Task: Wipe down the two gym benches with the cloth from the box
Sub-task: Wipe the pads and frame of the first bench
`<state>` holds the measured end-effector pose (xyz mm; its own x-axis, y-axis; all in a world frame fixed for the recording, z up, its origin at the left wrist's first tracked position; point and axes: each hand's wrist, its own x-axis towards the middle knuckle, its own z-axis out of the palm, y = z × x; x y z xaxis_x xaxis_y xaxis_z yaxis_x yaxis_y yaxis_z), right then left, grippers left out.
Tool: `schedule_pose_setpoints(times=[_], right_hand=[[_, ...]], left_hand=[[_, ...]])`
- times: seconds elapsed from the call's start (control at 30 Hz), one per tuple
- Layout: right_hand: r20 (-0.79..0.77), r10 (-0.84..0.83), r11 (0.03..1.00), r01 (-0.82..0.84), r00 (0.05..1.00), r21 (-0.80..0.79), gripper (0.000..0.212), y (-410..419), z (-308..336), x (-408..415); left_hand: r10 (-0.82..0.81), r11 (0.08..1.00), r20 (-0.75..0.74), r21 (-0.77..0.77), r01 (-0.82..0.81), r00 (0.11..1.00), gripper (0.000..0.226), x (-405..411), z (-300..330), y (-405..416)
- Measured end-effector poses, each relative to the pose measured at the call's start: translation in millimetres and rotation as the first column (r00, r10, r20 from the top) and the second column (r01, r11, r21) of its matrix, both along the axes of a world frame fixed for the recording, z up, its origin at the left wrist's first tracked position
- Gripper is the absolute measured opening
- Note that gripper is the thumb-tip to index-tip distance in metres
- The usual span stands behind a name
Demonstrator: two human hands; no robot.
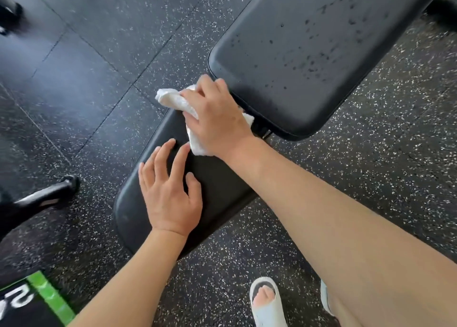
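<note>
A black gym bench shows as two pads: a small seat pad [217, 190] near me and a long back pad [309, 54] running to the upper right, speckled with dark droplets. My right hand [217, 118] grips a crumpled white cloth [173, 100] at the gap between the two pads, on the far end of the seat pad. Part of the cloth sticks out to the left of my fingers and some shows below my palm. My left hand [170, 190] lies flat with spread fingers on the seat pad, just below the cloth.
Speckled black rubber floor tiles [99, 66] surround the bench. A black metal leg with a rubber foot [49, 193] lies at the left. A black and green object [37, 299] sits at the lower left corner. My foot in a white slide [265, 302] stands below the bench.
</note>
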<state>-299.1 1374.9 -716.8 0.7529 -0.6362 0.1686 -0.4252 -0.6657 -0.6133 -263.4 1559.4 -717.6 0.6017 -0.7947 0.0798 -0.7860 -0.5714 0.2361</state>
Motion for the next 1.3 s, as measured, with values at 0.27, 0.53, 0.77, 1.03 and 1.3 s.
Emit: schedule_pose_setpoints(times=[0.27,0.53,0.77,1.03,1.3], right_hand=[[0.003,-0.052,0.999,0.052,0.999,-0.001,0.030,48.3,-1.9,-92.2],[0.101,-0.382,0.909,0.354,0.918,0.220,0.027,94.0,-9.7,-139.1],[-0.010,-0.344,0.932,0.343,0.939,0.114,0.022,57.2,6.7,-87.7],[0.093,-0.345,0.926,0.322,0.934,0.199,0.031,126.7,-7.3,-143.9],[0.157,-0.593,0.803,0.564,0.790,0.191,0.021,95.5,-17.5,-109.0]], left_hand=[[-0.030,1.000,0.028,-0.001,0.030,0.999,0.056,0.7,-4.0,1.3],[-0.046,0.999,0.043,0.002,0.046,0.998,0.057,1.8,-10.1,3.8],[-0.046,0.999,0.031,0.005,0.046,0.998,0.059,0.1,-7.8,1.3],[-0.045,0.997,0.020,0.058,0.044,0.999,0.059,4.4,-8.5,5.6],[-0.074,0.995,-0.047,0.068,0.077,0.996,0.062,6.6,-9.1,7.2]])
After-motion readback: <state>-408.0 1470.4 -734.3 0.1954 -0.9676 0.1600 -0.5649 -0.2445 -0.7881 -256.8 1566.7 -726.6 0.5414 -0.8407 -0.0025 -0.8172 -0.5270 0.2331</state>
